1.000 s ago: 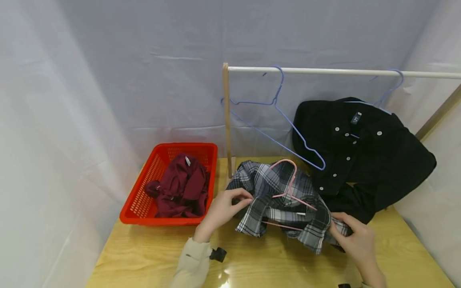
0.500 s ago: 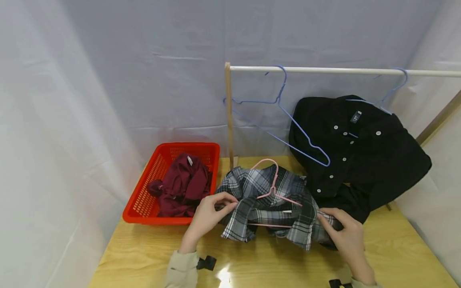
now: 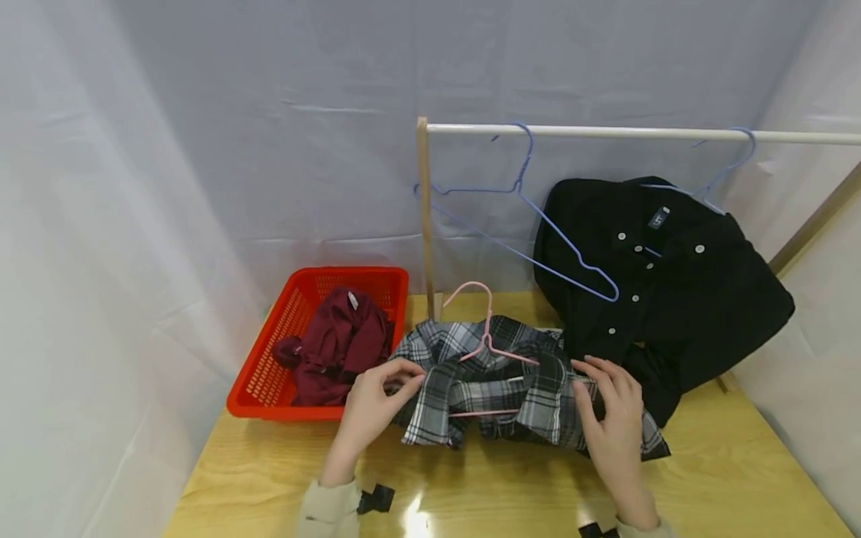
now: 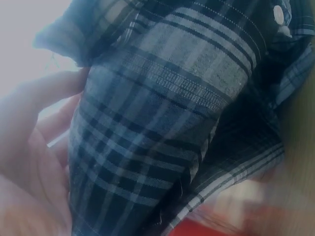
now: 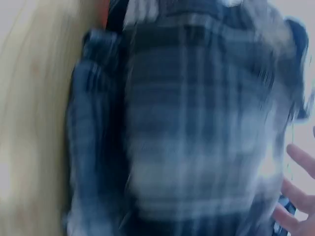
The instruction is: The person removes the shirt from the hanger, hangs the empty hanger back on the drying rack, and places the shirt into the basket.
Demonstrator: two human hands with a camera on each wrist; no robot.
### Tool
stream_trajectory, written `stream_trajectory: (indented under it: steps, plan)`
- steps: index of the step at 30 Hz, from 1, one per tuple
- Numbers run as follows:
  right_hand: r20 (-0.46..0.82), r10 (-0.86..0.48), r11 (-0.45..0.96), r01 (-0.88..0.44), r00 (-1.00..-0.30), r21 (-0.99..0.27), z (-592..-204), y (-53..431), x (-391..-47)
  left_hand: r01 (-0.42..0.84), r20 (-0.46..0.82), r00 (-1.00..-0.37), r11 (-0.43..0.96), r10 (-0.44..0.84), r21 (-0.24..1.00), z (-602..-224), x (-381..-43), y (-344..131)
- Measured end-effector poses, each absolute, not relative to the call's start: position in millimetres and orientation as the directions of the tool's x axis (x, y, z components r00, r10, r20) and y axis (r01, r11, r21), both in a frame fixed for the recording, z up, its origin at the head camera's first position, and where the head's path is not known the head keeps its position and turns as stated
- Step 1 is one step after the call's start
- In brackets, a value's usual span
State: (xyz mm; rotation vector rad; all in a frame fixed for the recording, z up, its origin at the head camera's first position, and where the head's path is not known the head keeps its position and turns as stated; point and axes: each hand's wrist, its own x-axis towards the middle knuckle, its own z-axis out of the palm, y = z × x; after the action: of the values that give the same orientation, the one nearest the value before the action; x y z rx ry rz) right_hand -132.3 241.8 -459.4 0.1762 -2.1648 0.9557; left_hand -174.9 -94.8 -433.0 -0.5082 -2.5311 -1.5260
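A grey and black plaid shirt (image 3: 430, 407) is bunched above the wooden table, with a pink hanger (image 3: 487, 338) inside it. The hanger's hook and shoulders show at the collar, and its lower bar crosses the front opening. At the shirt's left shoulder, my left hand (image 3: 372, 403) pinches the cloth between thumb and fingers; the left wrist view has plaid cloth (image 4: 147, 118) beside that hand. My right hand (image 3: 615, 418) is at the right shoulder, fingers apart and loosely bent. Its fingertips (image 5: 295, 196) stand spread by the blurred shirt in the right wrist view.
A red basket (image 3: 252, 409) holding a maroon garment (image 3: 343, 347) stands at the left. Behind the shirt, a rack's white rail (image 3: 639, 134) carries a bare blue hanger (image 3: 518, 187) and a black buttoned garment (image 3: 706, 299) on another blue hanger. White curtains enclose the table.
The plaid shirt and pink hanger have shifted left, together with both hands. The hook now stands more upright. My right hand has let go of the right shoulder and spread its fingers.
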Motion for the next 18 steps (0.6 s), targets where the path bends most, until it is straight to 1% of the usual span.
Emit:
stream_trajectory:
  steps: [4,7,11,15,18]
  plan:
    - [0.716,0.15,0.7,-0.438,-0.682,-0.564,-454,216,-135,0.35,0.302,-0.937,0.468,0.176,0.812,-435,-172,-91]
    - [0.714,0.12,0.734,-0.423,-0.689,-0.532,-454,201,-140,0.35,0.317,-0.936,0.505,0.153,0.789,-438,-171,-89]
    - [0.671,0.121,0.808,-0.32,-0.731,-0.495,-457,190,-147,0.365,0.345,-0.928,0.542,0.142,0.757,-440,-170,-87]
    - [0.638,0.196,0.844,-0.203,-0.744,-0.497,-465,192,-154,0.372,0.365,-0.922,0.544,0.128,0.752,-440,-169,-87]
    - [0.615,0.249,0.84,-0.15,-0.748,-0.521,-469,202,-154,0.366,0.362,-0.925,0.529,0.116,0.766,-440,-168,-89]
